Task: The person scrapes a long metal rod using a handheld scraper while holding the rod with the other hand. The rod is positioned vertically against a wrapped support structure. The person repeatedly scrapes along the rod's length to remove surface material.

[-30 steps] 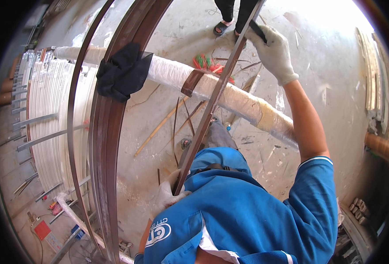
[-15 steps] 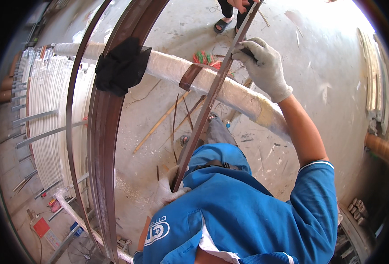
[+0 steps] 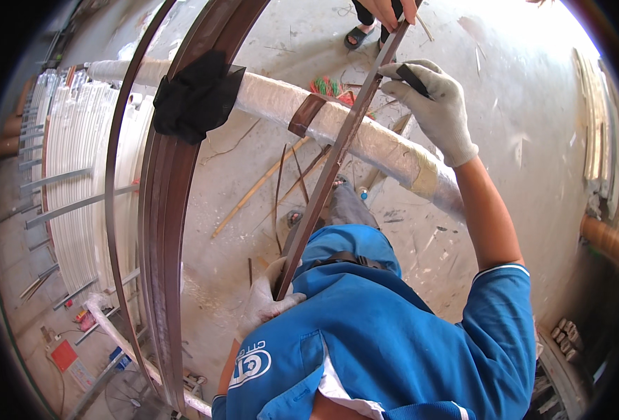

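Note:
A long, narrow brown profile bar [image 3: 330, 162] slants from my waist up to the top of the view. My left hand [image 3: 270, 299], in a pale glove, grips its lower end beside my shirt. At the upper part of the bar, my gloved right hand [image 3: 435, 105] pinches a small black flat piece [image 3: 414, 80]; its fingertips are close to the bar's edge. Whether they touch it, I cannot tell. Another person's hand [image 3: 392, 12] holds the bar's far end.
A wrapped pale beam [image 3: 267, 96] crosses beneath the bar, with a short brown strip [image 3: 307, 115] on it. To the left, wide brown profiles [image 3: 161, 266] carry a black cloth [image 3: 196, 98]. White profiles [image 3: 85, 182] are stacked farther left. Sticks [image 3: 253, 192] lie on the floor.
My right hand has shifted slightly right and down, its fingers less curled, showing more of the black piece. The other person's hand has come farther into view along the bar.

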Demonstrator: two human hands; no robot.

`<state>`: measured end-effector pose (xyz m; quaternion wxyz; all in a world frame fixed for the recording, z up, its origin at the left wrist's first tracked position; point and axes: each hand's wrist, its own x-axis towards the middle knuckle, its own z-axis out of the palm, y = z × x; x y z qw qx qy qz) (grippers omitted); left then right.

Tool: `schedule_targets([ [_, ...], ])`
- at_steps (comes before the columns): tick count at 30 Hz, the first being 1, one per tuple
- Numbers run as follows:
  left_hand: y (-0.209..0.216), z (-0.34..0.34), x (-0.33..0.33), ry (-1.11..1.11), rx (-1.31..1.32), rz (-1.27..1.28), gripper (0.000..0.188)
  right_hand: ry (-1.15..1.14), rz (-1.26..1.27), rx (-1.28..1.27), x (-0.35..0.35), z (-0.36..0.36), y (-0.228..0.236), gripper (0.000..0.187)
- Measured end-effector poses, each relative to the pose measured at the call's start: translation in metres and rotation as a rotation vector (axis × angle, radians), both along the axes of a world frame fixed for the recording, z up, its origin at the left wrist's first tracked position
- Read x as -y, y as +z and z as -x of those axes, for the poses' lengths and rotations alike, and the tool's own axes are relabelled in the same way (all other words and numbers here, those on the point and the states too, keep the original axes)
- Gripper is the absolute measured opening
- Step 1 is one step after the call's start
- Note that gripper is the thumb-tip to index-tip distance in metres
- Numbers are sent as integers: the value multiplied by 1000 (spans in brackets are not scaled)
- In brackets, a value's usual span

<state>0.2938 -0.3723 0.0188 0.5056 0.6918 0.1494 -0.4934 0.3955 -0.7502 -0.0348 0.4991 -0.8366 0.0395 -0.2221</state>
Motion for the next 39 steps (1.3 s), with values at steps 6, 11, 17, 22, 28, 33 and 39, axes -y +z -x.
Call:
schedule_targets([
  [6, 3, -3, 3, 8, -20, 29, 65, 32, 250, 89, 3, -13, -13, 15],
  [11, 5, -5, 4, -35, -26, -20, 65, 5, 297, 22, -1, -12, -9, 20],
  [17, 2, -2, 2, -51, 11, -57, 66, 206, -107, -213, -7, 20, 6, 11],
  [22, -3, 2, -1, -41, 29, -61, 70, 9, -97, -62, 2, 5, 1, 15],
  [28, -3, 1, -1, -94, 45, -146, 72, -1, 280, 121, 0, -9, -9, 15],
  [33, -1, -1, -1, -98, 8, -117, 70, -15, 397, 36, -6, -11, -7, 16],
  [39, -2, -5, -5, -116, 0, -65, 67, 192, 191, -11, -15, 7, 2, 18],
])
